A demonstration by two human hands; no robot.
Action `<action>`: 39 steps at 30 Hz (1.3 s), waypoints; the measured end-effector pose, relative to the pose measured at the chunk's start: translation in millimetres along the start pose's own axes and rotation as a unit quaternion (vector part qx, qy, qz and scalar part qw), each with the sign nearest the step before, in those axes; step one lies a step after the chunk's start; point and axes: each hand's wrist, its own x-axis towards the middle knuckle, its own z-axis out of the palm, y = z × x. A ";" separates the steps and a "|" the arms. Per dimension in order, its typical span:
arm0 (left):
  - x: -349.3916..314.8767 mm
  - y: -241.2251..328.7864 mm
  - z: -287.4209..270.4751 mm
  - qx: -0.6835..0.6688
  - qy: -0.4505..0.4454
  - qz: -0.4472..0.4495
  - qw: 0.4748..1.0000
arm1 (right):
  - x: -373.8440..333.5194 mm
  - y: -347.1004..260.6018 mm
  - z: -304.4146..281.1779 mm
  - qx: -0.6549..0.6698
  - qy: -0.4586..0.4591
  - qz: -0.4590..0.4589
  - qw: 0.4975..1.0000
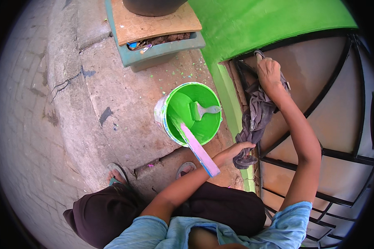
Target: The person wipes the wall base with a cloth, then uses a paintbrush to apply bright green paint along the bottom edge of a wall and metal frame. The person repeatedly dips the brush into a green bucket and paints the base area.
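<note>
A crumpled grey-purple cloth [257, 114] hangs between my two hands at the edge of a black metal gate [313, 107]. Up by the gate's corner, my right hand [269, 74] is closed on the cloth, a finger pressing a fold of it against the frame beside the green wall. Lower down, my left hand [239, 150] grips the bunched end of the same cloth. Left of the cloth stands a bucket [159, 111] with green paint inside. A paintbrush [208, 110] rests in it, its bristles green. A pink stick [200, 154] leans out over the rim toward my left forearm.
A teal planter [164, 56] with a tan board [154, 25] and a dark pot [154, 5] on top stands beyond the bucket. The green wall [253, 25] rises behind the gate. Paint-flecked concrete [124, 103] lies underfoot, with grey paving [25, 124] farther left.
</note>
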 end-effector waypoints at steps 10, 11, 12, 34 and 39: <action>-10.3 2.7 0.5 -0.030 0.010 -0.016 0.999 | 14.7 -65.8 14.0 -0.025 -0.105 -0.004 0.994; -10.1 1.7 -0.5 -0.031 0.020 -0.015 0.999 | 13.9 -68.4 14.9 -0.011 -0.118 -0.001 0.993; -9.0 0.7 -0.2 -0.031 0.028 -0.014 0.999 | 13.0 -68.7 16.6 0.002 -0.131 0.002 0.991; -21.5 -6.6 -13.0 0.214 0.056 0.058 0.973 | -80.6 24.1 -80.3 0.418 -0.262 0.038 0.869; -23.0 -38.7 -39.9 0.023 -0.071 0.089 0.993 | -188.2 5.0 -94.8 0.749 -0.304 0.044 0.587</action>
